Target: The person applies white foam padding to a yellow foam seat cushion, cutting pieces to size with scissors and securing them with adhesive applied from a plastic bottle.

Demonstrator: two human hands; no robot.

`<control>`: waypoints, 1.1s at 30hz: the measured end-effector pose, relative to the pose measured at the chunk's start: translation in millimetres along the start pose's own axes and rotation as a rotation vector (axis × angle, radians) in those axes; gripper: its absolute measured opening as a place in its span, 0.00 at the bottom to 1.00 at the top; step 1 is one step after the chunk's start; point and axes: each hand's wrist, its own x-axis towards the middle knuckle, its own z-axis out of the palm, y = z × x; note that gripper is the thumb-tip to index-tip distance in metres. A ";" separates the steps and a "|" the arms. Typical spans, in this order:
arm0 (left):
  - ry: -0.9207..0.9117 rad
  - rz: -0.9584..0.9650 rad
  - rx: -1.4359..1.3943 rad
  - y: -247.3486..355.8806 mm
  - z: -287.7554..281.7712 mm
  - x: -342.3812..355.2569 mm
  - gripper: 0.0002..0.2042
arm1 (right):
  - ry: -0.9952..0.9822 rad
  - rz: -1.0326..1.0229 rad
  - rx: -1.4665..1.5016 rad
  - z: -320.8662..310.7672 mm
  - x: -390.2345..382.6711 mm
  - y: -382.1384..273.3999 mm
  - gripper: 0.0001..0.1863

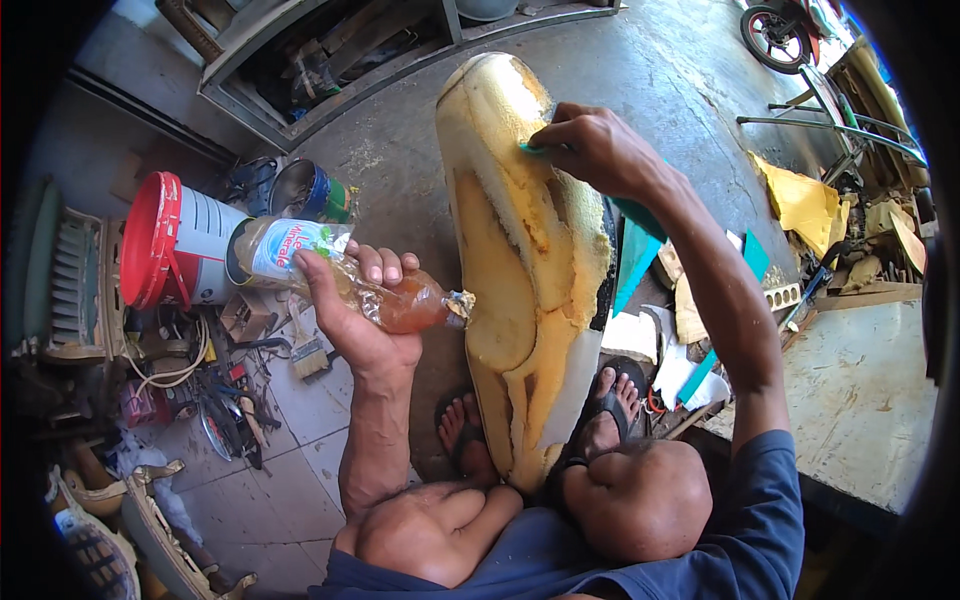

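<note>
A long motorcycle seat foam (505,240), yellow and patchy with rough torn-looking areas, stands lengthwise between my knees. My left hand (360,335) is wrapped round a clear plastic bottle (415,298) of amber liquid. The bottle lies nearly on its side, its crusted neck pointing right at the foam's left edge; whether they touch I cannot tell. Over the foam's upper right part, my right hand (600,150) pinches a small teal flat piece (530,148), of which just an edge shows against the foam surface.
A red-rimmed white bucket (205,240) and a smaller dark tin (300,190) stand at the left. Tools and a paintbrush (310,358) lie on the tiles below them. Teal scraps (635,262) lie right of the foam, near a pale board (850,380). A motorcycle wheel (775,40) is at the far right.
</note>
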 end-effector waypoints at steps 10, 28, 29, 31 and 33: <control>0.008 -0.032 -0.001 3.9 -5.4 2.7 0.26 | -0.731 -0.096 0.010 -22.6 -82.1 -55.0 0.10; 0.009 -0.005 -0.035 3.5 -4.7 4.4 0.26 | -0.084 0.088 0.392 11.2 -123.6 -98.2 0.15; 0.014 -0.005 -0.028 3.9 -5.5 1.8 0.26 | -0.146 0.260 0.438 17.6 -118.4 -103.0 0.18; -0.036 -0.002 -0.053 -0.7 -3.6 4.6 0.27 | -0.158 0.420 0.734 36.9 -110.9 -118.0 0.19; -0.038 0.002 -0.050 -0.5 0.1 2.5 0.27 | -0.173 0.501 0.929 54.7 -104.0 -126.9 0.18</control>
